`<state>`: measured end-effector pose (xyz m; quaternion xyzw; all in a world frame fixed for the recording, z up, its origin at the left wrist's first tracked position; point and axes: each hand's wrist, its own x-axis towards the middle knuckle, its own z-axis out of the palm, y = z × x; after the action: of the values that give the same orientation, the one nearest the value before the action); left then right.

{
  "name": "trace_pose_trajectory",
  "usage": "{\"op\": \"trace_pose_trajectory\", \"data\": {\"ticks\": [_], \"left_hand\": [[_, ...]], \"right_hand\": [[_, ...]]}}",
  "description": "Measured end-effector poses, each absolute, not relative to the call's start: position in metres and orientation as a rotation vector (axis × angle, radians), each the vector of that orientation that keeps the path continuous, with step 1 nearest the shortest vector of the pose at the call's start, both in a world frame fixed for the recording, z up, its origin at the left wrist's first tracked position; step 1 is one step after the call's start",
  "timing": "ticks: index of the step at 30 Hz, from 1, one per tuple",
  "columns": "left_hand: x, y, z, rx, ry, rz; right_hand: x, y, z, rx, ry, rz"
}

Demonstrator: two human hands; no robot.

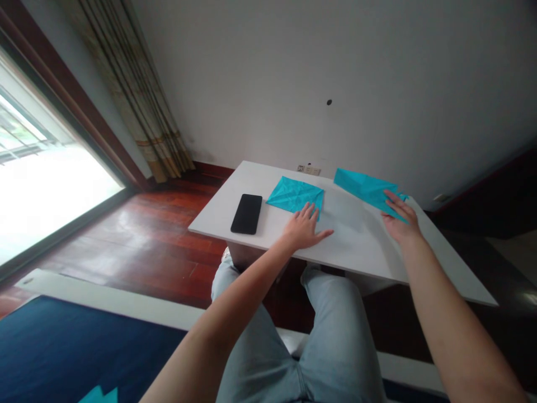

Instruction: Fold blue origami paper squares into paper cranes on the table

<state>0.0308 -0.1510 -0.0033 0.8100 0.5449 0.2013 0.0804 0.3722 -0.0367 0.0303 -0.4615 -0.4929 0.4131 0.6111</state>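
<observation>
Head view, left hand: The person's left hand (305, 226), fingers spread and thumb out, lies at the near edge of a flat turquoise sheet (293, 193), apparently touching it.
Right hand: The right hand (401, 219) pinches one end of a held turquoise sheet (363, 186), tilted over the white table (352, 238).
Phone: A black phone (246, 214) lies left of the flat sheet, apart from it.
Step in hand: Seemingly, steadying one creased sheet while handling another.
Next move calls for: Likely a light pinch and gentle pressure, both sheets looking thin.
</observation>
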Motion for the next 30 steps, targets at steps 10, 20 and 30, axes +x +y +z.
{"op": "trace_pose_trajectory", "data": {"ticks": [10,20,30], "left_hand": [[0.025,-0.175,0.006,2.292,1.935,1.107],[0.031,-0.152,-0.006,2.132,2.094,0.638],[0.030,-0.162,0.001,2.177,2.174,0.603]], "right_hand": [[0.231,0.013,0.007,-1.237,-1.631,0.812],[0.204,0.008,-0.015,-1.615,-1.995,0.120],[0.192,-0.003,-0.017,-1.461,-2.449,0.162]]}}
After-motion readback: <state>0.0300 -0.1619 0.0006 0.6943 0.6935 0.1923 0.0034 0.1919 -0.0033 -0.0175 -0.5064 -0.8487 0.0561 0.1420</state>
